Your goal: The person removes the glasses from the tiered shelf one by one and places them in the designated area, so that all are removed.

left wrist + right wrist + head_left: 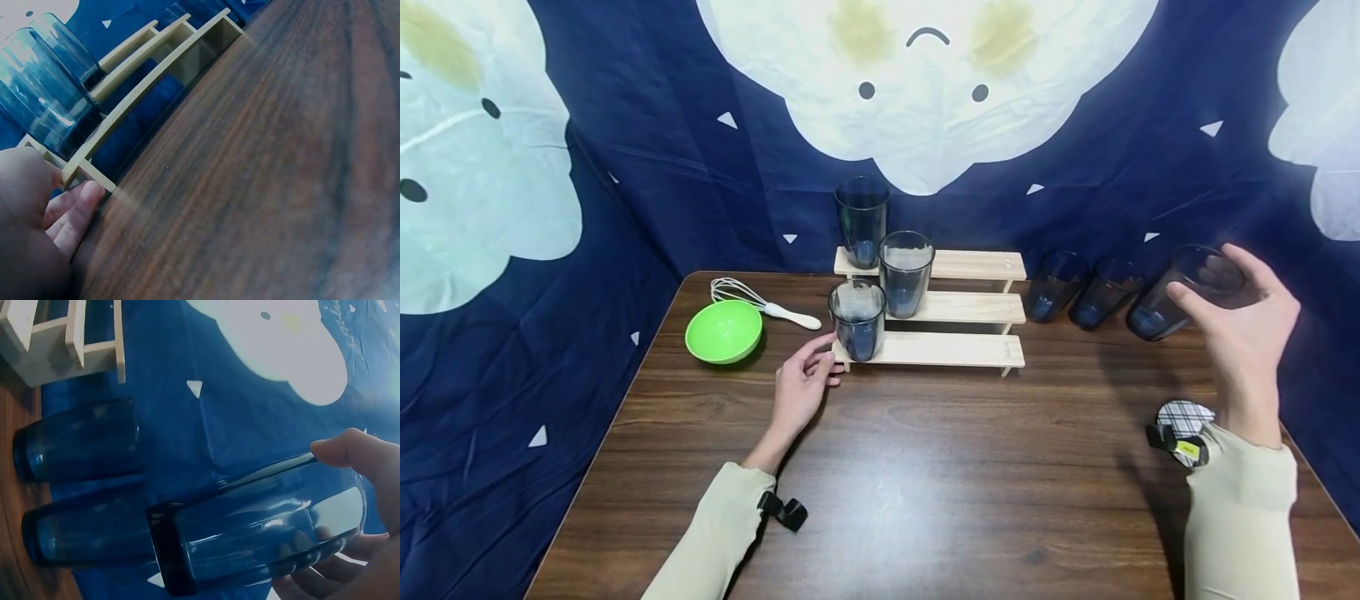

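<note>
My right hand (1251, 333) grips a dark blue drinking glass (1157, 308) near its rim, thumb on one side and fingers round the other. The glass is tilted, and the right wrist view shows its thick base beside two more blue glasses (81, 444). With the fingers of my left hand (801, 387) I hold the left end of the lowest step of a three-step wooden rack (955, 348). One glass stands at the left of each step: a back glass (861, 217), a middle glass (906, 279) and a front glass (857, 321).
Left of the rack are a green bowl (724, 332) and a whisk (782, 313) with a white handle. A checked round item (1183, 412) lies by my right sleeve. Behind the brown table (940, 467) hangs a blue cloth (662, 150) with cloud shapes.
</note>
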`<state>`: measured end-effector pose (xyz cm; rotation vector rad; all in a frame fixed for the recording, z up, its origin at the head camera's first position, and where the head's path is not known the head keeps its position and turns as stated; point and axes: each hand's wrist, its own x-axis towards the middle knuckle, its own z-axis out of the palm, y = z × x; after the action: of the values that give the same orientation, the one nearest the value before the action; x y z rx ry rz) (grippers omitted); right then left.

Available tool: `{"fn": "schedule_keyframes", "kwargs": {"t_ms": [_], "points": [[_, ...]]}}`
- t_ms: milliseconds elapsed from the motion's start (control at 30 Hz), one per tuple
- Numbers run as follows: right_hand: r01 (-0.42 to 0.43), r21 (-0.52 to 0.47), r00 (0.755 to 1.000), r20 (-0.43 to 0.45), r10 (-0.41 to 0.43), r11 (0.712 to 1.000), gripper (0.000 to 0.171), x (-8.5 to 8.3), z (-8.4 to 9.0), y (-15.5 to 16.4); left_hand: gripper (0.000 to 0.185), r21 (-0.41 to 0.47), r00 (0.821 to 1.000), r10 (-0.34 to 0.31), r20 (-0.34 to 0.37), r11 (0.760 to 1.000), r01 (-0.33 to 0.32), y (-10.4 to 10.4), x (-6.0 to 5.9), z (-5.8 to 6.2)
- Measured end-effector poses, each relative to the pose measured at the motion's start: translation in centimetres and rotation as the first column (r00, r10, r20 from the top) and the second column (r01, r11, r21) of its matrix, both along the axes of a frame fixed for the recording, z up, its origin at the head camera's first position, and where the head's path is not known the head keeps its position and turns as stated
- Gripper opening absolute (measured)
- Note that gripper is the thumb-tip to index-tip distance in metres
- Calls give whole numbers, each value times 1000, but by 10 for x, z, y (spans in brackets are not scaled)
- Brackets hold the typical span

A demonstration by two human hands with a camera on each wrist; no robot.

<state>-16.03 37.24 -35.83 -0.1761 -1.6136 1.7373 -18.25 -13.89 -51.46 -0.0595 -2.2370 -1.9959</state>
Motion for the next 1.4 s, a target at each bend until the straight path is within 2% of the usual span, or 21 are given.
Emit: {"fn": "schedule_keyframes", "kwargs": {"t_ms": [267, 533, 667, 833, 1167, 1333, 1400], "points": [[44, -61, 997, 67, -40, 997, 65, -8, -11, 15, 34, 9, 1000, -8, -12, 1000, 8, 0, 0, 0], [120, 64, 960, 247, -132, 991, 68, -14, -23, 22, 35, 2, 1000, -1, -5, 1000, 1, -1, 1, -1], [119, 53, 953, 273, -129, 991, 77, -18, -29, 28, 34, 8, 1000, -2, -8, 1000, 2, -2, 1, -2], [131, -10, 942, 313, -122, 991, 88, -24, -38, 34, 34, 2, 1000, -6, -11, 1000, 6, -1, 1, -1], [173, -35, 911, 386, -146, 984, 89, -34, -53, 36, 35, 5, 1000, -18, -10, 1000, 18, -1, 0, 0], [173, -11, 904, 399, -155, 985, 91, -37, -58, 36, 35, 6, 1000, -14, -7, 1000, 14, -1, 0, 1], [177, 18, 894, 416, -168, 984, 90, -38, -60, 36, 36, 5, 1000, -14, -8, 1000, 14, -1, 0, 1]]}}
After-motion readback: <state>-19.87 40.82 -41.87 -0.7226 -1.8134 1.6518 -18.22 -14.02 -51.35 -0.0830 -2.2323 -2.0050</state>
